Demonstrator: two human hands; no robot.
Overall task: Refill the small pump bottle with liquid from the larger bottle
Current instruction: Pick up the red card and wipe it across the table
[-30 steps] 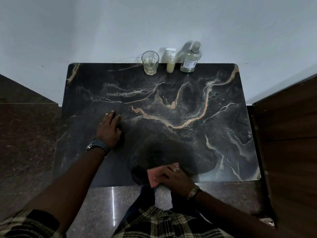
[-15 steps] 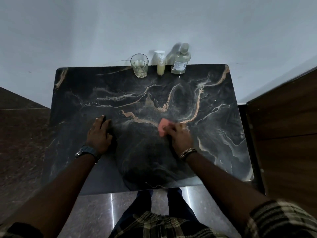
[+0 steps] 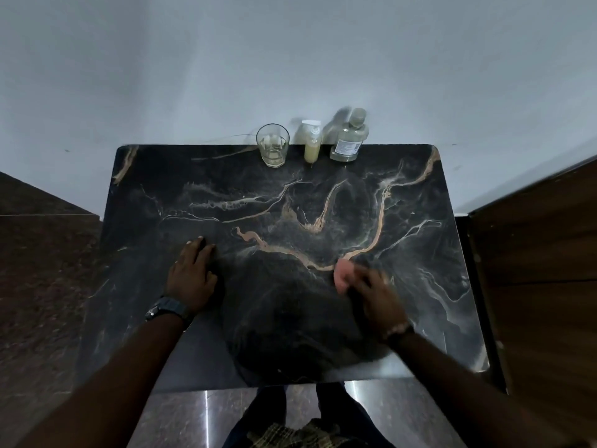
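The small pump bottle (image 3: 312, 144), white-topped with yellowish liquid, stands at the table's far edge by the wall. To its right stands the larger clear bottle (image 3: 349, 137) with a white label and a cap on. Both are far from my hands. My left hand (image 3: 193, 277) lies flat on the dark marble table (image 3: 226, 189), fingers spread, holding nothing. My right hand (image 3: 371, 295), blurred, presses a pink cloth (image 3: 343, 273) against the tabletop near the middle right.
A drinking glass (image 3: 273, 145) with some pale liquid stands left of the pump bottle. A wooden cabinet side (image 3: 542, 270) rises close at the table's right. The white wall runs directly behind the bottles. Polished floor lies to the left and in front.
My right hand swept the pink cloth from the near edge up to mid-table, then slightly right and toward me. The left hand stayed planted.
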